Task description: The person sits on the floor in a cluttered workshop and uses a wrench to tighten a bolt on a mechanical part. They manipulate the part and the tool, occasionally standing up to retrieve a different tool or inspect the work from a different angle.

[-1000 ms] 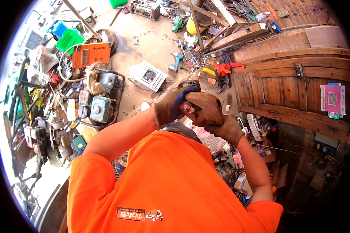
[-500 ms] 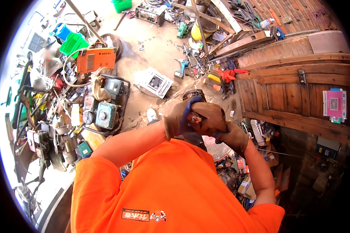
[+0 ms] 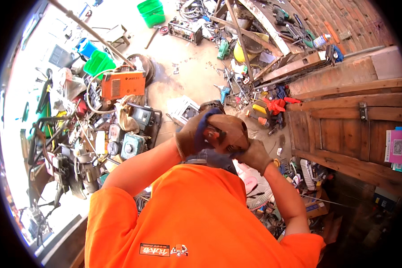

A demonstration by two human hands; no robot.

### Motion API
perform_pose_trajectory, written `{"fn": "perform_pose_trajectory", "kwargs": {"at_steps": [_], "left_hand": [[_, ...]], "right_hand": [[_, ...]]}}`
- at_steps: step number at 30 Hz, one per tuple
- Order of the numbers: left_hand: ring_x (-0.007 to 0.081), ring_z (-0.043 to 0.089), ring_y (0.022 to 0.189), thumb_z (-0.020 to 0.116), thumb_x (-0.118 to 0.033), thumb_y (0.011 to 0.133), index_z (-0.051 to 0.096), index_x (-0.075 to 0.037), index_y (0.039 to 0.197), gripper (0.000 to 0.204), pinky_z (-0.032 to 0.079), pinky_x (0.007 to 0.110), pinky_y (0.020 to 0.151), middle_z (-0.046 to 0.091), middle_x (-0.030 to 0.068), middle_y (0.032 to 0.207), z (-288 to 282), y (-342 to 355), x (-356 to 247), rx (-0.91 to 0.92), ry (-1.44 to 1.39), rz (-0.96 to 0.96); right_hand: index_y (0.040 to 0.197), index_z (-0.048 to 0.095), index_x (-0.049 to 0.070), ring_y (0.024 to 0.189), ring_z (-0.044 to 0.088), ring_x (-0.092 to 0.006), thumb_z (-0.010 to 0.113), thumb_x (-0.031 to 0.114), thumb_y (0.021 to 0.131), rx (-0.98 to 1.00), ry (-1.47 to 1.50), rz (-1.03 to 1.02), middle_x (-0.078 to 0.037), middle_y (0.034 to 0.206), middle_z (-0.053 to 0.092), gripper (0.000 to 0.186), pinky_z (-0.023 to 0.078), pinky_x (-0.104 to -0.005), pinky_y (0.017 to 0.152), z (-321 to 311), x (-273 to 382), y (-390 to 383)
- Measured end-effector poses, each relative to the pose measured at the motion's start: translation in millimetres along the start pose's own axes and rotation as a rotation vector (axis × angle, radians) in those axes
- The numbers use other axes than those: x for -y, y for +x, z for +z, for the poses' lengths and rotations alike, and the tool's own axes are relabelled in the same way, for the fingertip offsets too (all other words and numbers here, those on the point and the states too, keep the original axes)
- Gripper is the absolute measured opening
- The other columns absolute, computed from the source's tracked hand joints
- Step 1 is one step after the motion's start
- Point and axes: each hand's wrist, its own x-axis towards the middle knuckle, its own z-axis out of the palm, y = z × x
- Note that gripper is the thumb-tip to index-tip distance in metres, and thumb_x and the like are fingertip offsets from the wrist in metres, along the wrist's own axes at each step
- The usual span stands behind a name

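Both my hands wear brown work gloves and are raised together in front of my orange shirt [image 3: 196, 214]. My left hand [image 3: 191, 136], with a blue strip on its glove, curls against the right one. My right hand [image 3: 236, 138] is closed in a fist. Its fingers wrap a small grey and red object [image 3: 212, 134] that is pinched between the two gloves. Most of that object is hidden, so I cannot tell what it is. Below the hands lies a concrete floor [image 3: 187, 76].
An orange welding machine [image 3: 122, 84] and small engines [image 3: 131, 143] stand at the left among scrap metal. Green crates [image 3: 150, 10] sit farther off. A wooden door [image 3: 353, 134] and brick wall [image 3: 339, 22] fill the right. Tools and planks [image 3: 254, 22] litter the floor ahead, and a white fan guard [image 3: 257, 190] lies below.
My clasped hands have stayed together and drifted slightly right in the view. The left glove has slid a little over the right fist. The floor clutter has shifted as my head moved.
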Motion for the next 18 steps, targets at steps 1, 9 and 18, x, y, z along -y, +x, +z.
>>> {"fn": "perform_pose_trajectory", "kwargs": {"at_steps": [1, 9, 18], "left_hand": [[0.0248, 0.066, 0.106, 0.087, -0.009, 0.068, 0.053, -0.005, 0.129, 0.07, 0.054, 0.035, 0.092, 0.067, 0.0106, 0.116, -7, 5, -3, -0.018, 0.035, -0.054], [0.0314, 0.067, 0.108, 0.088, -0.013, 0.071, 0.046, -0.003, 0.135, 0.078, 0.054, 0.04, 0.092, 0.066, 0.016, 0.118, -61, 63, 20, -0.023, 0.156, 0.065], [0.0308, 0.068, 0.108, 0.091, -0.017, 0.07, 0.049, -0.002, 0.135, 0.079, 0.053, 0.041, 0.096, 0.068, 0.0138, 0.118, -182, 159, 168, -0.004, -0.129, -0.05]], "right_hand": [[0.101, 0.075, 0.004, 0.074, 0.072, -0.0133, 0.088, 0.024, 0.072, 0.056, -0.031, 0.01, -0.009, 0.085, 0.076, 0.038, 0.058, -0.0331, 0.07, -7, 8, 12], [0.12, 0.068, 0.012, 0.098, 0.072, -0.0328, 0.077, 0.039, 0.082, 0.241, 0.084, -0.05, -0.017, 0.104, 0.074, 0.048, 0.055, -0.0424, 0.088, -45, -2, 105], [0.117, 0.073, 0.017, 0.099, 0.072, -0.0302, 0.082, 0.045, 0.074, 0.103, -0.196, 0.165, -0.013, 0.106, 0.075, 0.053, 0.055, -0.0408, 0.086, -52, 81, 293]]}}
